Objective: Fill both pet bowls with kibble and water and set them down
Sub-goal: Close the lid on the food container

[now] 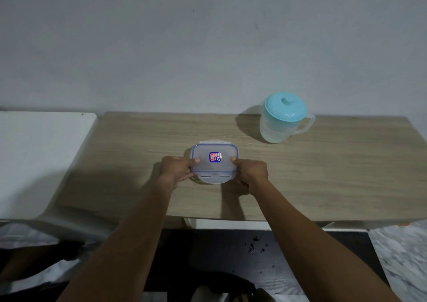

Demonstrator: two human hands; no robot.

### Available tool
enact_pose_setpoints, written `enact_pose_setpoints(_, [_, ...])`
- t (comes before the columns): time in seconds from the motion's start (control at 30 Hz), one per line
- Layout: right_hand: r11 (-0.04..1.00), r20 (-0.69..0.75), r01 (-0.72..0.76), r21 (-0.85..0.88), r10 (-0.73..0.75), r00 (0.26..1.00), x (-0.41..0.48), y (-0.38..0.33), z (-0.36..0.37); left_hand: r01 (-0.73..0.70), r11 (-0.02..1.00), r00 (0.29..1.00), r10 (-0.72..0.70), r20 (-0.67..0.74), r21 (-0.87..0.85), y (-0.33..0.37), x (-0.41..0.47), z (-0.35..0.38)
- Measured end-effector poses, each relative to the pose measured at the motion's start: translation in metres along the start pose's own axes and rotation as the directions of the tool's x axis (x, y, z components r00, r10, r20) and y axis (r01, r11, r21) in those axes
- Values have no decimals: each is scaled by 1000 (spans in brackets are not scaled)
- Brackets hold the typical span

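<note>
A small clear plastic container with a blue-edged snap lid and a red and blue sticker on top sits on the wooden table, near the middle of it and toward the near edge. Its contents cannot be made out through the lid. The near latch flap of the lid sticks out flat toward the camera, and the far flap shows just beyond the lid. The left hand grips the container's left end, thumb lying on the lid's top and fingers wrapped down the side; the right hand grips the right end the same way, thumb on the lid and fingers curled below. Both hands are thus clamped on the container, which appears to rest on the tabletop. Well apart from it, toward the far right of the table, stands a translucent pitcher with a turquoise lid and its handle turned right. A white surface adjoins the table on the left.
</note>
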State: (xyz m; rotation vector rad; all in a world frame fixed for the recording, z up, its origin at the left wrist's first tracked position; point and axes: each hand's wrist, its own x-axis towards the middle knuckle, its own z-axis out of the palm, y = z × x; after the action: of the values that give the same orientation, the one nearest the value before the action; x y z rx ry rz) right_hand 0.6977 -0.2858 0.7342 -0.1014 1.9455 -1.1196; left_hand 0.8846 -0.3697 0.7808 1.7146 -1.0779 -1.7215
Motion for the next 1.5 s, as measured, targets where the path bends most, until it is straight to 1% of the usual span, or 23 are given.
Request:
enact_pose_setpoints(0.07, [995,18,63,-74,-62,998,-5,1,0,15,999,1000,-16,8,43,-1,-1,-1])
enact_pose_setpoints(0.1, [980,28,124,-154,-121,992,-7,-1,-2,28,997,999,-30,18,75,-1,0,-2])
enact_pose_setpoints(0.17, [880,76,267,-393,-258,963,-13,-6,-7,15,977,999,-21,25,210,2,1,-3])
enact_pose_setpoints(0.2, [807,108,335,-486,-325,940,-15,-11,-10,-39,932,999,37,12,360,6,2,-4])
enact_pose_setpoints(0.27, [680,248,501,-535,-441,863,-20,-31,-12,-203,730,974,221,56,653,19,5,-5])
enact_pose_setpoints(0.3, [587,379,586,-558,-448,810,-20,-43,-12,-285,628,951,277,134,724,26,5,-4])
enact_pose_setpoints(0.33, [450,517,657,-605,-407,753,-15,-55,-9,-365,543,927,284,244,756,33,5,-3])
enact_pose_setpoints(0.37, [297,617,698,-651,-328,715,-10,-64,-7,-438,461,899,244,364,772,37,4,0])
enact_pose_setpoints(0.4, [158,669,711,-685,-248,700,-6,-70,-4,-487,361,873,177,454,795,41,3,4])
enact_pose_setpoints(0.43, [60,684,705,-706,-199,702,-4,-73,-2,-510,271,860,139,491,816,42,2,6])
enact_pose_setpoints(0.47, [10,683,696,-718,-183,707,-3,-73,0,-513,203,858,144,493,834,39,4,8])
enact_pose_setpoints(0.5, [-2,681,694,-720,-195,706,0,-71,2,-507,156,858,180,480,848,35,8,9])
enact_pose_setpoints(0.57, [2,685,709,-705,-254,683,6,-64,5,-521,111,835,273,478,847,27,15,10])
enact_pose_setpoints(0.6, [9,691,721,-693,-279,667,9,-61,6,-532,113,823,301,481,839,25,19,10])
enact_pose_setpoints(0.63, [38,695,736,-676,-298,654,11,-60,5,-540,150,819,321,476,828,23,21,10])
enact_pose_setpoints(0.7, [149,703,767,-624,-322,634,14,-54,-1,-533,297,836,333,437,792,15,24,8])
enact_pose_setpoints(0.77, [304,655,762,-572,-390,647,13,-41,-6,-471,460,875,354,331,753,-1,19,5])
enact_pose_setpoints(0.83, [429,562,742,-515,-484,671,7,-25,-10,-403,550,905,362,226,732,-18,11,5])
enact_pose_setpoints(0.93, [487,524,737,-467,-520,675,-5,-4,-18,-371,587,905,404,138,720,-34,-10,6])
enact_pose_setpoints(1.1, [570,404,759,-315,-643,651,-44,36,-48,-529,593,832,503,234,608,-48,-55,7])
enact_pose_setpoints(1.3, [641,241,746,-182,-706,666,-112,82,-80,-636,534,750,595,287,557,-75,-106,5])
enact_pose_setpoints(1.43, [680,147,718,-150,-702,696,-150,136,-89,-703,580,705,647,291,413,-117,-141,-9])
enact_pose_setpoints(1.5, [701,136,704,-113,-691,710,-162,167,-91,-691,656,723,627,292,302,-151,-148,-17])
